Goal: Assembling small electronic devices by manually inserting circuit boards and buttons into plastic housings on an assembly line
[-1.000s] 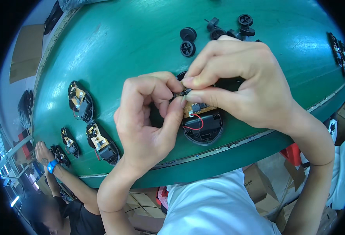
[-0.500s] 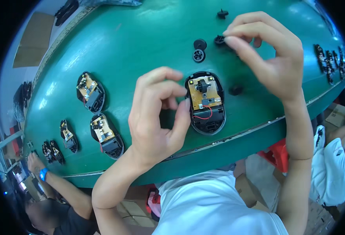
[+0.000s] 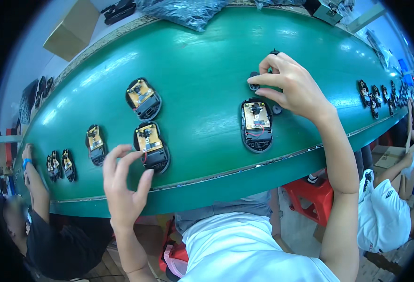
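Note:
My left hand (image 3: 126, 181) is open, its thumb and fingers spread beside an opened computer mouse (image 3: 157, 159) with a tan circuit board in a black shell. Nothing sits between those fingers. My right hand (image 3: 291, 87) reaches in over several small black wheels, thumb and index finger apart. Its fingertips are at a black wheel (image 3: 253, 86); whether they touch it I cannot tell. Another wheel (image 3: 274, 51) shows just beyond the hand, and a further small wheel (image 3: 276, 109) lies under the wrist. Below the fingers rests a second opened mouse (image 3: 257, 136) with a red wire.
More opened mice lie on the green table (image 3: 202, 94), one (image 3: 143, 99) farther back and one (image 3: 95, 145) to the left. Several mouse parts (image 3: 376, 99) are at the far right. Plastic bags (image 3: 188, 11) line the back edge. A co-worker's arm (image 3: 36, 188) is at the left.
My view has shifted left and widened. My left hand has moved left, from the mouse in front of me to another. My right hand has come nearer the pair of wheels, its pinch now opened.

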Tool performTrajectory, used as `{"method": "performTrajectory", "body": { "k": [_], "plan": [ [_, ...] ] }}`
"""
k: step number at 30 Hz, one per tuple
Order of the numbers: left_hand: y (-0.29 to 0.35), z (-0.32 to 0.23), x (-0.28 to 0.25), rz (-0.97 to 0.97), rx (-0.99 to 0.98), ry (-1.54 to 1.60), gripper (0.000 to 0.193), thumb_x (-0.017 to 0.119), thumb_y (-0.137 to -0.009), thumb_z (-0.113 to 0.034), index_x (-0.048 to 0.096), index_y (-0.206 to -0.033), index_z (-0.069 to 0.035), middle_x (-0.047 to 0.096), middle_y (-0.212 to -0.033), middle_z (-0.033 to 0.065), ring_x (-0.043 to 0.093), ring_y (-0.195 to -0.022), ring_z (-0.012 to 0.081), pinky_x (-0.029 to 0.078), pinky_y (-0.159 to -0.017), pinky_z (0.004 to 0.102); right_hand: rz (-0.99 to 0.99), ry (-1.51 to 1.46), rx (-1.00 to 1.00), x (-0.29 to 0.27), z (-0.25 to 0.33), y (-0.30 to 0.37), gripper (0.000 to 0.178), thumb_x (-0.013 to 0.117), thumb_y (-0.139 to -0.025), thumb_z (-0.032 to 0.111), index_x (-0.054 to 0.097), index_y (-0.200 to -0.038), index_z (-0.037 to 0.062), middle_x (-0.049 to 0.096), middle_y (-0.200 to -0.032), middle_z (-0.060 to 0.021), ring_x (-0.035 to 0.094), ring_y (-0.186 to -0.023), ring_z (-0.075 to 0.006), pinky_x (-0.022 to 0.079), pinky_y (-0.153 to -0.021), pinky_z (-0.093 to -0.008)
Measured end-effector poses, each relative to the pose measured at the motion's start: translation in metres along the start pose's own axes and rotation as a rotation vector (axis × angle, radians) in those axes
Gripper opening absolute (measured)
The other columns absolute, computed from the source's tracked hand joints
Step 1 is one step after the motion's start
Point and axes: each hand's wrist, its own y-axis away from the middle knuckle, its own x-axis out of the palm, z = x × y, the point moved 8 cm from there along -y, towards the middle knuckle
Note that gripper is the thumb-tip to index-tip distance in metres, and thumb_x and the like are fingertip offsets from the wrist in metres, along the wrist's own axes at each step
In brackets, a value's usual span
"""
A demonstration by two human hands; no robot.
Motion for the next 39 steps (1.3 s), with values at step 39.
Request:
{"method": "performTrajectory", "body": {
  "k": [39],
  "plan": [
    [-0.042, -0.013, 0.052, -0.099, 0.407, 0.386, 0.033, 0.073, -0.073, 0.008, 0.057, -0.1, -0.004, 0.06, -0.09, 0.0087, 0.057, -0.076, 0.0233, 0.048, -0.065, 0.0337, -0.074, -0.586, -0.024, 0.052, 0.122, -0.05, 0.025, 0.082, -0.072, -0.003, 0.072, -0.095, 0.0005, 0.075, -0.098, -0.0133, 0.073, -0.087, -0.0275, 0.059, -0.075, -0.034]
  ]
}}
